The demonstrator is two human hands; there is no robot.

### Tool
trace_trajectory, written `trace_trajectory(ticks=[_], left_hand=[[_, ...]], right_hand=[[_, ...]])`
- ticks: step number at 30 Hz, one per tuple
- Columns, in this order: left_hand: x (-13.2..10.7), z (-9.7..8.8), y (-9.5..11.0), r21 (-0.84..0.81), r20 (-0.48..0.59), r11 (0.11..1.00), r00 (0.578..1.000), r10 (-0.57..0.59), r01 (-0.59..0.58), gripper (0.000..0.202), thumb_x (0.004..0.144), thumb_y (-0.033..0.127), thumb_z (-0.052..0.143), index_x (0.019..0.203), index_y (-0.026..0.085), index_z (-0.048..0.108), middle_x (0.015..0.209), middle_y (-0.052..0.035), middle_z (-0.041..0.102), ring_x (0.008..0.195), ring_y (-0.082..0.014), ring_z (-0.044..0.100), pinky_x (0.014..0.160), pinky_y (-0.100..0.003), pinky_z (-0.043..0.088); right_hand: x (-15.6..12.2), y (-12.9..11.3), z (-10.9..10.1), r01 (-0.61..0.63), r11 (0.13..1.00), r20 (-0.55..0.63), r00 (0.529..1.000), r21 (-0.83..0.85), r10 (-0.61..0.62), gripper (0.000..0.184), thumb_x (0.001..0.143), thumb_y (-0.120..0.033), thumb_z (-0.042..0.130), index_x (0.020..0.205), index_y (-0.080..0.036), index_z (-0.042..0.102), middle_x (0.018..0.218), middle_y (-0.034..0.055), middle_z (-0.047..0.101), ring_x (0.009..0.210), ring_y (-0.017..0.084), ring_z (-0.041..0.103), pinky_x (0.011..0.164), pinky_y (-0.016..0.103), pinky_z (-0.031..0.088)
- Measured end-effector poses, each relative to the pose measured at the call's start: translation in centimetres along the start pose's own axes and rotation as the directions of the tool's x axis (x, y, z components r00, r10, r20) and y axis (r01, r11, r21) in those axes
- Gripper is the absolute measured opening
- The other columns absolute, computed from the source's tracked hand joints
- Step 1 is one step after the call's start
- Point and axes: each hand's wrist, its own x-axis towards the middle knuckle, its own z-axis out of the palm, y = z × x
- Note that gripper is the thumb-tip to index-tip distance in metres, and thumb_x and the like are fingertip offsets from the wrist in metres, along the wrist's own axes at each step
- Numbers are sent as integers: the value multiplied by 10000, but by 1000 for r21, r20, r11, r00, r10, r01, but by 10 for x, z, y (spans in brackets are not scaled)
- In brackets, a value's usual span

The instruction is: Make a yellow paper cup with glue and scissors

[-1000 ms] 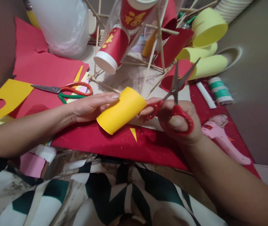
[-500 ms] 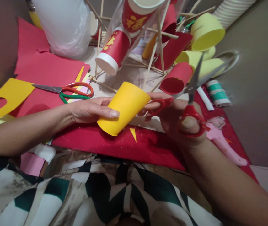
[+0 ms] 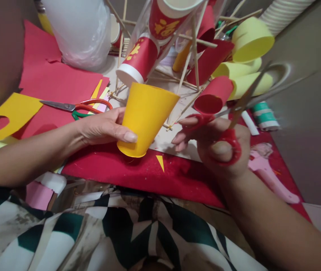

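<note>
My left hand (image 3: 106,128) holds a yellow paper cone-shaped cup (image 3: 147,118), thumb on its near side and fingers behind. Its wider end points up and slightly right. In my right hand (image 3: 219,146) is a pair of red-handled scissors (image 3: 230,145), with thumb and fingers through the loops. Their blades stand apart and point up and away to the right, partly blurred. The right hand is apart from the yellow paper. A small yellow paper triangle (image 3: 160,163) lies on the red table edge below the cup.
Scissors with red and green handles (image 3: 88,107) lie on red paper sheets (image 3: 64,79) at left, beside a cut yellow sheet (image 3: 22,109). Red paper cups (image 3: 140,56) and wooden sticks (image 3: 196,56) stand behind. Rolled papers (image 3: 214,94) and a pink tool (image 3: 271,178) lie at right.
My right hand has drawn away from the yellow paper cup, and its scissors have opened wider. The left hand has turned the cup more upright.
</note>
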Motion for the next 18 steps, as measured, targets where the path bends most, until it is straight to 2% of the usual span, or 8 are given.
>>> trace_trajectory(ticks=[4, 9, 14, 18], left_hand=[[-2, 1, 5, 61, 9, 998, 1000, 18, -18, 497, 614, 421, 889, 1049, 224, 753, 1056, -87, 762, 985, -287, 717, 906, -401, 586], [-3, 6, 8, 115, -55, 992, 997, 54, -47, 500, 614, 404, 884, 1054, 214, 741, 1076, -96, 753, 969, -289, 719, 863, -385, 584], [-1, 8, 5, 161, -138, 983, 984, 108, -86, 517, 629, 401, 883, 1072, 190, 721, 1079, -103, 747, 964, -278, 709, 877, -387, 576], [0, 7, 2, 308, -246, 944, 949, 197, -116, 562, 642, 400, 895, 1108, 167, 684, 1105, -105, 730, 1062, -315, 680, 966, -434, 547]], right_hand=[[-1, 0, 3, 40, 998, 59, 998, -44, -37, 377, 810, -461, 816, 1124, -253, 795, 816, 59, 768, 652, 174, 724, 576, 288, 604], [-2, 1, 3, 48, 997, 76, 996, -56, -43, 353, 818, -464, 807, 1134, -308, 791, 817, 45, 780, 644, 177, 720, 542, 289, 608], [-2, 2, 1, 5, 996, 88, 996, -84, 2, 374, 819, -526, 785, 1146, -346, 782, 806, 29, 780, 613, 184, 712, 549, 310, 601], [-1, -1, 2, -5, 996, 92, 996, -91, 14, 373, 830, -532, 772, 1150, -341, 775, 806, 21, 779, 600, 170, 708, 555, 301, 592]])
